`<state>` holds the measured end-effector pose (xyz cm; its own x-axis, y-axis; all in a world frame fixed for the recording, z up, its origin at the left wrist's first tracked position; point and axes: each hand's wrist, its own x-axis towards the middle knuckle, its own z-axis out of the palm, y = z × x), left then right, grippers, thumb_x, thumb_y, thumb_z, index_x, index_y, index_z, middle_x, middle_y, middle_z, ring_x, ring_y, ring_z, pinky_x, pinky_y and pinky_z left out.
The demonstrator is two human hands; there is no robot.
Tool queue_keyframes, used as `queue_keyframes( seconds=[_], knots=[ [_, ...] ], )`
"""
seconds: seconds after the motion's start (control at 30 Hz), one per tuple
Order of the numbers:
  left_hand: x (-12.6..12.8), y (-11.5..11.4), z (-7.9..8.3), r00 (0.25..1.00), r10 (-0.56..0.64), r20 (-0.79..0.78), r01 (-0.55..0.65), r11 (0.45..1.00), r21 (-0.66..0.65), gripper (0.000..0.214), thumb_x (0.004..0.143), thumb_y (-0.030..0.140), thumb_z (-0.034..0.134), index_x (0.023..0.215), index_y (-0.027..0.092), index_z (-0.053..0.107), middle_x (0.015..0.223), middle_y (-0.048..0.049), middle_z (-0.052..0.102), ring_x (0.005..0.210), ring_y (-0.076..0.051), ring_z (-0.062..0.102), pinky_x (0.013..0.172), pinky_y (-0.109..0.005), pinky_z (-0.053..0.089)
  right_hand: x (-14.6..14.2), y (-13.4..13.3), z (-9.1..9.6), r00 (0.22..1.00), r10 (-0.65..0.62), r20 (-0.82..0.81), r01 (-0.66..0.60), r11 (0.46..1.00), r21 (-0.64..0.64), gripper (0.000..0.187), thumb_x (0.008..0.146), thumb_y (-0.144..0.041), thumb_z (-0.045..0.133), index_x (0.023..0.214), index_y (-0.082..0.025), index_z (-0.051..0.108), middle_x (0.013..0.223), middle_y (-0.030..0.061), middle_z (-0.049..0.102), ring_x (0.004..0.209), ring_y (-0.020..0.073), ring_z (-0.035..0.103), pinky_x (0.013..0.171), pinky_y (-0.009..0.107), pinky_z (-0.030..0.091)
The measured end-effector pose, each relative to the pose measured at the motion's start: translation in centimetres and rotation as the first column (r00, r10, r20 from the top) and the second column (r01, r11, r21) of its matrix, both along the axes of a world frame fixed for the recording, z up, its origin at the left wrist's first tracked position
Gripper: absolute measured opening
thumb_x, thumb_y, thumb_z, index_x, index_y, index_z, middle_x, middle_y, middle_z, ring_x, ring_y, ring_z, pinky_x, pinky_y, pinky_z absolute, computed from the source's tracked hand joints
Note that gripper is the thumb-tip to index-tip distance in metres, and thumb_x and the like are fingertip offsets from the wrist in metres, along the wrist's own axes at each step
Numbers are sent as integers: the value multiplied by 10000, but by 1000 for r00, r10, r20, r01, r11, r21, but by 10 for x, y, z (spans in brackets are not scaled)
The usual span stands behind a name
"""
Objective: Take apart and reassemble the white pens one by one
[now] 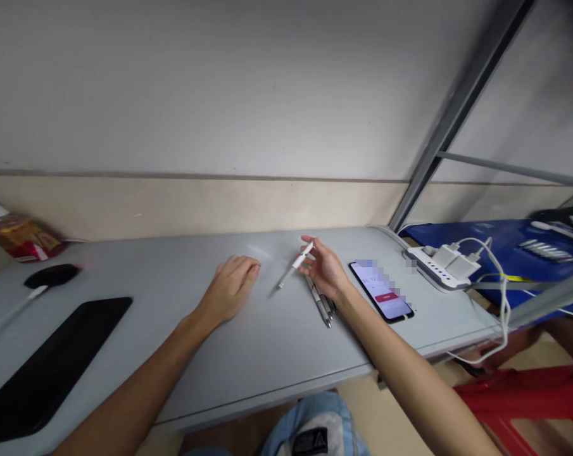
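Observation:
My right hand [325,271] grips a slim white pen [302,256] that is raised above the grey desk [267,342], its clear greyish end pointing down and to the left. Below and beside that hand, several grey and dark pens [321,305] lie together, partly covered by the hand and wrist. My left hand [233,286] rests on the desk to the left of the white pen, apart from it. Its fingers are curled and pressed together with the thumb alongside, and nothing shows in them.
Right of my right hand lies a lit phone [381,290]. Beyond it are a white power strip [440,269] with chargers and cables, and a metal frame [461,114]. At the left lie a black mat [58,367], a dark oval object [51,275] and a red-yellow package [23,237].

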<state>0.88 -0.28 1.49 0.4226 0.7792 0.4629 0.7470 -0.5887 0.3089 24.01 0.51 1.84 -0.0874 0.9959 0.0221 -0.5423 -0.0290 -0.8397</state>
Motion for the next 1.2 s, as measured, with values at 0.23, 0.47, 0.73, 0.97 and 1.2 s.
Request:
queue_keyframes(
  seconds=[0.23, 0.47, 0.73, 0.97, 1.2],
  knots=[
    [-22, 13, -4, 905, 373, -203, -366, 928, 74, 279, 899, 388, 403, 965, 185, 584, 1038, -140, 612, 1010, -335, 505, 779, -441, 410, 11, 1, 1, 975, 84, -206, -85, 996, 5, 267, 906, -503, 482, 885, -242, 530, 496, -84, 277, 386, 85, 220, 370, 197, 229],
    [-23, 14, -7, 805, 476, -354, -519, 854, -32, 427, 896, 443, 326, 1097, 156, 570, 1110, -174, 563, 1069, -361, 488, 793, -473, 442, 23, 2, -1, 885, 245, -396, -283, 958, -39, 458, 891, -470, 440, 556, -204, 277, 433, -77, 157, 385, 78, 106, 333, 195, 135],
    [-24, 17, -13, 819, 455, -350, -514, 853, -92, 442, 880, 412, 347, 1162, 135, 544, 1143, -178, 518, 1080, -343, 487, 842, -427, 453, 24, 2, 1, 844, 269, -464, -309, 951, -12, 418, 889, -426, 425, 560, -202, 298, 446, -76, 152, 380, 77, 123, 332, 185, 140],
    [-25, 17, -12, 838, 425, -342, -484, 869, -106, 362, 851, 282, 364, 1126, 132, 546, 1097, -162, 525, 1022, -307, 539, 816, -391, 470, 25, 3, 0, 847, 265, -461, -310, 951, -23, 408, 889, -412, 422, 556, -201, 318, 444, -77, 143, 382, 77, 112, 335, 183, 138],
    [-25, 17, -10, 839, 432, -330, -499, 854, -150, 316, 850, 306, 404, 1071, 148, 566, 1020, -139, 557, 843, -256, 613, 785, -384, 476, 26, 3, 2, 865, 220, -451, -275, 959, -60, 400, 895, -411, 428, 565, -200, 349, 451, -84, 140, 385, 72, 99, 329, 173, 125]
  ],
)
